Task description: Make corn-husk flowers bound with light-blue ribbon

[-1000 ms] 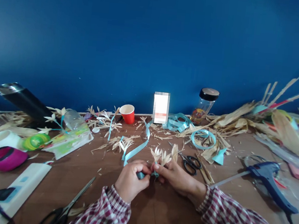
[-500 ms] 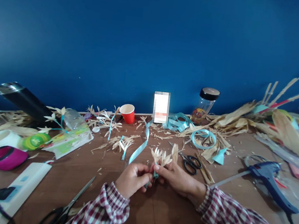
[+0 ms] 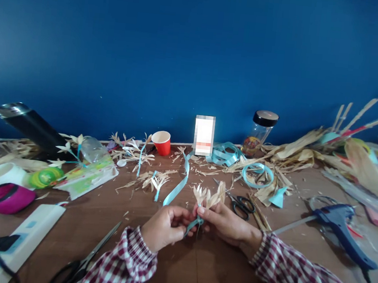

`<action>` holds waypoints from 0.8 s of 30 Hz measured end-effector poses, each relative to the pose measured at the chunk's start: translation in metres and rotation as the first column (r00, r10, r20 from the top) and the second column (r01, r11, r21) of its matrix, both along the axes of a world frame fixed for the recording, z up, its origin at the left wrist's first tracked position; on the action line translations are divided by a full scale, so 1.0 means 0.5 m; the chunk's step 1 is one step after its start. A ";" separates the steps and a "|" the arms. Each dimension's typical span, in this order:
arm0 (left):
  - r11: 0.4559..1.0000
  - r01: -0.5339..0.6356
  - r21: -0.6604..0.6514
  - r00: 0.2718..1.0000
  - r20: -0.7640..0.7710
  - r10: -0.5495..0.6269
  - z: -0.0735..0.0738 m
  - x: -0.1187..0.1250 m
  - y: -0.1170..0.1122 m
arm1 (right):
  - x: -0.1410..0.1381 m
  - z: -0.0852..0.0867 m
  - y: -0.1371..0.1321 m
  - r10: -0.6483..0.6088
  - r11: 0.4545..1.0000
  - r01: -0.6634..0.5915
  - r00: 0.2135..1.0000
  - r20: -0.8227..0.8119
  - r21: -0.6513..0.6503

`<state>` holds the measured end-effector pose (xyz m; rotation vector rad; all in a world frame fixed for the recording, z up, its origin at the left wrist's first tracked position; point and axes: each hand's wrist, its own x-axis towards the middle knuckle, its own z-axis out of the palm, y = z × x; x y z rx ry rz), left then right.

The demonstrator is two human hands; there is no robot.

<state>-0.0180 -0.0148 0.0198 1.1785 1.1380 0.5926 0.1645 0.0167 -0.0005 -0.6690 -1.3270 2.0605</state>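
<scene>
In front of me, my right hand [image 3: 226,222] pinches a small bunch of pale corn-husk flowers [image 3: 215,197] between thumb and fingers, petals pointing up. Closed on a light-blue ribbon [image 3: 194,225], my left hand [image 3: 168,227] sits just to the left. The ribbon passes from those fingers to the base of the flowers, by my right thumb. Thin stems or threads hang below it. The fingertips behind the bunch are partly hidden. Black-handled scissors [image 3: 242,207] lie beyond my right hand, and a larger pair of scissors [image 3: 83,261] lies by my left sleeve.
A blue glue gun [image 3: 342,229] rests at the right. Behind stand a red paper cup [image 3: 161,143], ribbon coils [image 3: 224,154] and a black-lidded jar [image 3: 261,131]. Dry husks [image 3: 296,148] are heaped back right. A white power strip [image 3: 26,241] and a dark flask [image 3: 31,127] are at the left.
My left hand has shifted slightly left and down, and more of the ribbon shows stretched between the hands. My right hand has turned the flowers a little.
</scene>
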 end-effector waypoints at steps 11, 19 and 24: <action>0.993 0.015 -0.119 1.000 0.016 -0.013 0.012 -0.012 0.000 | 0.007 0.011 0.007 -0.096 0.993 0.097 0.995 0.022 -0.061; 0.943 -0.089 0.321 0.962 -0.217 0.165 0.005 -0.002 0.003 | 0.011 -0.010 0.012 -0.111 0.994 0.112 0.992 0.060 -0.005; 0.871 -0.138 0.471 0.966 -0.129 0.222 0.015 0.002 -0.002 | 0.009 -0.015 0.014 -0.155 0.988 0.155 0.986 0.055 0.002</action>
